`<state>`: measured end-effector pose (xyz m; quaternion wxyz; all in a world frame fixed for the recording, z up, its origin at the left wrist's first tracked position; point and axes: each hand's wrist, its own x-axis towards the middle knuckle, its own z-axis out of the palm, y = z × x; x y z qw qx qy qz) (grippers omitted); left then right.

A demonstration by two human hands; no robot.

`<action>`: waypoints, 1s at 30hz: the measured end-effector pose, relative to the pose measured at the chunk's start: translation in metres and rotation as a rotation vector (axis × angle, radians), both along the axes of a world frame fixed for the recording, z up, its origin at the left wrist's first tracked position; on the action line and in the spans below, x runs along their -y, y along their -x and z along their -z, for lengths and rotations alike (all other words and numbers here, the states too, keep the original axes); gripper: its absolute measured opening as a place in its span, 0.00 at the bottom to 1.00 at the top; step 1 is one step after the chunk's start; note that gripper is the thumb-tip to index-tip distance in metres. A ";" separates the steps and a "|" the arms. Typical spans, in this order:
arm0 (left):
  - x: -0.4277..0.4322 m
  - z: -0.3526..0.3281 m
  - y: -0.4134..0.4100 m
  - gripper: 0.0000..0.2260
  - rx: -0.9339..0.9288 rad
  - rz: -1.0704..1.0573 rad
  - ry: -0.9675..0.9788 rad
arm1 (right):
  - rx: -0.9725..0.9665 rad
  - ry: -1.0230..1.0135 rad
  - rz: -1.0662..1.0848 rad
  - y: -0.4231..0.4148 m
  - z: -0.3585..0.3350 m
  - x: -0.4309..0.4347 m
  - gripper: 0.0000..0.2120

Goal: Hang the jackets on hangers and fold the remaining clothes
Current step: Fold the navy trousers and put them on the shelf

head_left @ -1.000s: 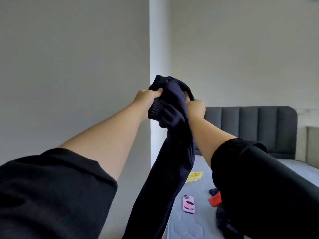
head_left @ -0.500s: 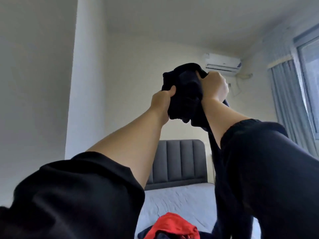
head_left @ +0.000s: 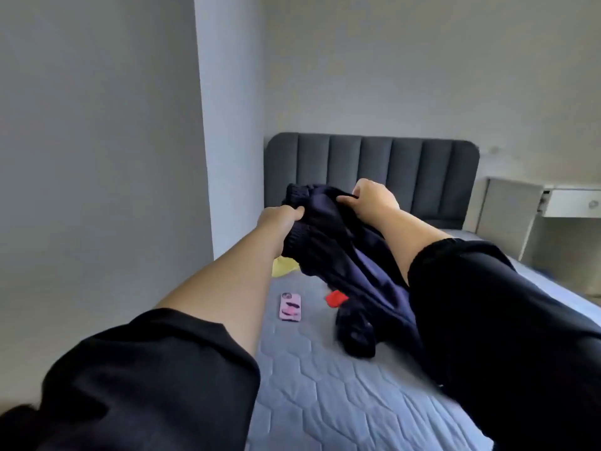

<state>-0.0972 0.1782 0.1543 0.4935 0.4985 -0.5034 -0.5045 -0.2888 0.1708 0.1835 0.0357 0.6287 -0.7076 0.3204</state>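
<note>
Navy garment [head_left: 344, 255], hanging below grip — left hand [head_left: 279, 219], right hand [head_left: 374, 200]

The garment [head_left: 341, 249] sat at frame centre above the mattress [head_left: 325, 402], gripped by the left hand [head_left: 281, 216] at its left edge and the right hand [head_left: 374, 198] at its upper right, its lower end trailing down to the mattress. The phone [head_left: 290, 306] lay on the mattress below the left hand, a small cloth [head_left: 337, 298] just to its right and a crumpled cloth [head_left: 282, 266] above it, partly behind the garment. The headboard [head_left: 374, 164] stood behind the hands, with a pillar [head_left: 231, 125] to its left and a side table [head_left: 566, 203] at the right edge.
</note>
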 end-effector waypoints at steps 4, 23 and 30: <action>0.037 0.165 -0.039 0.15 0.367 -0.073 -0.300 | -0.063 -0.344 -0.020 -0.037 0.173 0.041 0.29; 0.083 0.382 -0.163 0.03 0.685 -0.592 -0.147 | 0.168 -0.385 0.045 -0.126 0.424 0.032 0.11; 0.089 0.387 -0.152 0.31 1.196 -0.365 -0.021 | 0.080 -0.523 -0.036 -0.146 0.417 0.066 0.19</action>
